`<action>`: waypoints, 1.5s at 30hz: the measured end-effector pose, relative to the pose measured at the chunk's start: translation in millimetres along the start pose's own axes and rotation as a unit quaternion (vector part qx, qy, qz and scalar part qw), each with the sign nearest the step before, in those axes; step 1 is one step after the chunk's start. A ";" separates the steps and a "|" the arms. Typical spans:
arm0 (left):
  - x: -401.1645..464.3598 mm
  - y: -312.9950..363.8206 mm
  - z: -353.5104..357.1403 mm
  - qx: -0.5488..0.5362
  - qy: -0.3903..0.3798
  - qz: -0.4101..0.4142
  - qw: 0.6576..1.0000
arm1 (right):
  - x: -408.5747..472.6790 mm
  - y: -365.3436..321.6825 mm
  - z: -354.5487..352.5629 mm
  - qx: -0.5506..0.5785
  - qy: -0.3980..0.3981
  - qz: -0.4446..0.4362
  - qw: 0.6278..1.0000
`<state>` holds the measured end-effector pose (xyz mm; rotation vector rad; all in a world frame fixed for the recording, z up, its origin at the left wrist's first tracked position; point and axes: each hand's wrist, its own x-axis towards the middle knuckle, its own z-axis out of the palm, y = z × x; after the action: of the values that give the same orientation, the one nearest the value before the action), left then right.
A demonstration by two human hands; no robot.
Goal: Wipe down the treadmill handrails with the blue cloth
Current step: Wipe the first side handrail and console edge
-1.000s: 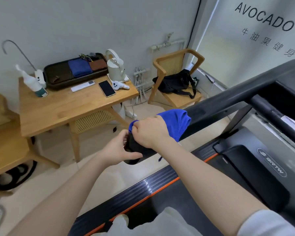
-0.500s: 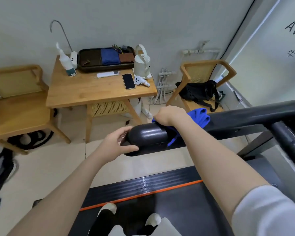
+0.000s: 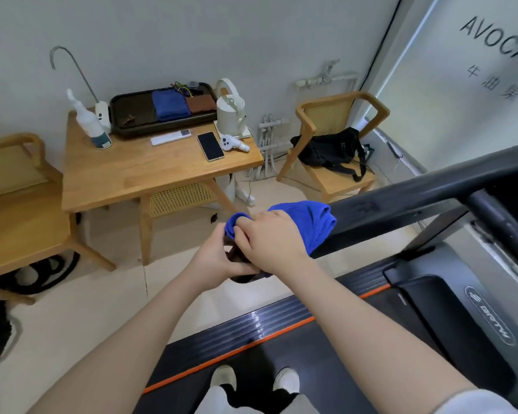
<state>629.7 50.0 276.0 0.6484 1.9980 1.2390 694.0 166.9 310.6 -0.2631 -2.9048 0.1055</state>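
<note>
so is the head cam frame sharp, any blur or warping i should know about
Head view: mostly sharp at the centre, where both hands, left and right, and the blue cloth read clearly; the treadmill handrail smears slightly toward the right edge; wide-angle bending curves the wall lines; lighting is soft and even, with no harsh glare.

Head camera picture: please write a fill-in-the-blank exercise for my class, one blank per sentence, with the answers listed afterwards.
1. The right hand presses a cloth of the colour ____ onto the handrail.
2. The left hand grips the ____ of the handrail.
3. The phone lies on the wooden ____.
4. The black bag rests on a ____.

Answers: blue; end; table; chair
</note>
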 end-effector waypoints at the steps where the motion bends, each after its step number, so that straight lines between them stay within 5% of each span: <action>1: 1.1 1.1 -2.0 0.021 -0.014 0.010 1.000 | -0.1 8.9 -2.4 0.001 0.031 0.008 0.999; 10: 3.2 5.5 -12.0 0.149 -0.091 0.099 0.980 | -28.7 95.1 -5.9 -0.055 0.126 0.186 0.973; 15: 2.5 8.3 -15.0 0.180 -0.090 0.116 0.973 | -19.0 81.3 -9.9 -0.034 0.129 0.291 0.947; 22: 16.0 15.3 -15.0 0.204 -0.136 0.098 0.964 | -11.5 2.7 10.3 -0.057 0.088 0.142 0.984; 28: 23.5 52.0 -2.5 0.259 -0.121 0.181 0.941 | -33.7 53.6 0.6 -0.028 0.107 0.083 0.990; 34: 37.5 89.1 35.3 0.328 -0.078 0.224 0.914 | -49.9 139.6 -18.5 -0.011 0.105 0.110 0.988; 40: 43.9 115.7 75.8 0.425 -0.022 0.176 0.888 | -47.5 227.4 -34.1 -0.041 0.079 0.207 0.974; 45: 43.9 115.6 96.7 0.476 0.033 0.139 0.867 | -31.1 225.8 -37.4 -0.086 0.064 0.247 0.963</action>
<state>682.4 184.2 338.1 1.4054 2.5940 0.3085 770.5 384.7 319.8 -0.9822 -2.6562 -0.0831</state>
